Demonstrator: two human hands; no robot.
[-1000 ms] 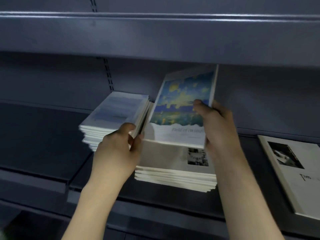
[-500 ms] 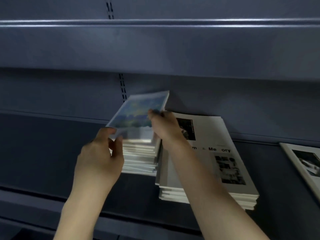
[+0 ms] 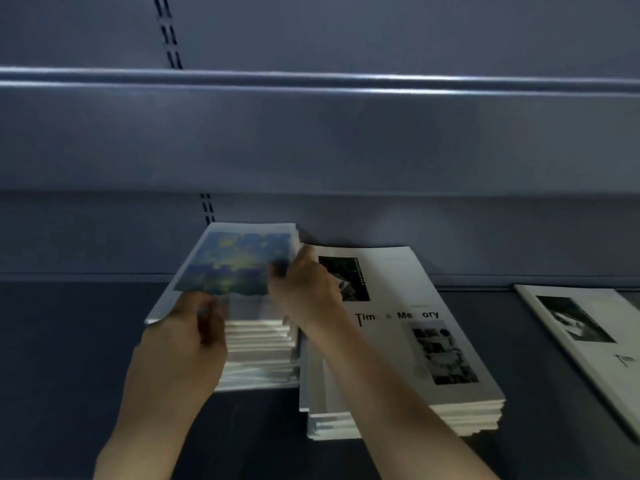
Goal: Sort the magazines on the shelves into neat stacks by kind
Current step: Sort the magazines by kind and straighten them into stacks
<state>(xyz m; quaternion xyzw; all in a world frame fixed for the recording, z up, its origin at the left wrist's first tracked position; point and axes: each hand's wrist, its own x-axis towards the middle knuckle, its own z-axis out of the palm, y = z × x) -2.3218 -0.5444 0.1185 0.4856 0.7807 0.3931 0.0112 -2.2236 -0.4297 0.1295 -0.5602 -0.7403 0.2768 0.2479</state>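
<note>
A magazine with a blue and yellow painted cover (image 3: 239,263) lies on top of the left stack (image 3: 259,355) on the dark shelf. My left hand (image 3: 183,344) grips that magazine's near left corner. At its right edge, my right hand (image 3: 304,289) pinches it with thumb on top. Beside it to the right stands a taller stack of white magazines with black-and-white photos (image 3: 408,334); my right forearm crosses its left part.
Another white magazine with a black-and-white photo (image 3: 588,337) lies flat at the right edge of the shelf (image 3: 69,341). An upper shelf's front lip (image 3: 311,84) overhangs above. The grey back panel stands right behind the stacks.
The blue and yellow magazine was lifted off the right stack, carried left, and now lies flat on the left stack. Both hands followed it down.
</note>
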